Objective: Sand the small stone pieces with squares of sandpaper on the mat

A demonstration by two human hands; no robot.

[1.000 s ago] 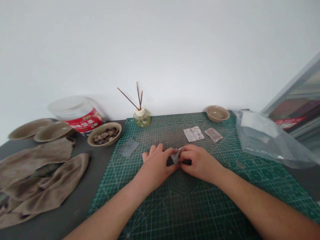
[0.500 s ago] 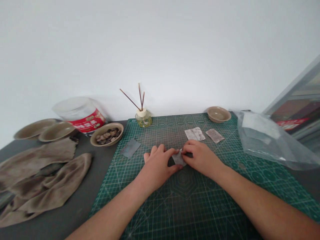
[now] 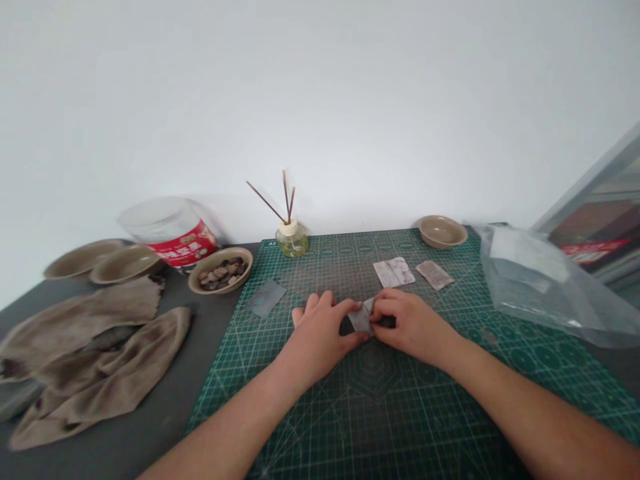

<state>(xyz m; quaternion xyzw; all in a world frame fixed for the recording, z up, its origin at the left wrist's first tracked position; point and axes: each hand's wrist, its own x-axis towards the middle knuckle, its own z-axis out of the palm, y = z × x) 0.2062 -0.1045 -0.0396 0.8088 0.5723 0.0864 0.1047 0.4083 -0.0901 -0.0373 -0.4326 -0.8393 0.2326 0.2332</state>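
Note:
Between my hands, low over the mat, is a small pale grey piece of paper or thin sheet (image 3: pixel 360 317), partly covered by fingers. The thumb and forefinger of my left hand (image 3: pixel 323 330) grip its left side at top and bottom, with the other fingers spread on the mat. Fingers and thumb of my right hand (image 3: pixel 405 323) are closed in a pinch on its right edge. Just beyond lie a creased whitish sheet (image 3: pixel 394 272) and a smaller brownish-grey packet (image 3: pixel 435 275). A translucent flat piece (image 3: pixel 267 298) rests left of my left hand.
A green cutting mat (image 3: pixel 320 427) covers the dark table. Left are a brown cloth (image 3: pixel 115 373), a bowl of stones (image 3: pixel 200 288), other bowls and a red-labelled jar (image 3: pixel 185 248). A reed diffuser (image 3: pixel 293 240), a bowl (image 3: pixel 443 233) and a clear plastic bag (image 3: pixel 550 293) stand behind and right.
My right hand has shifted slightly right, and more of the small grey piece shows between my fingers. My left hand keeps its grip. The whole view has moved a little.

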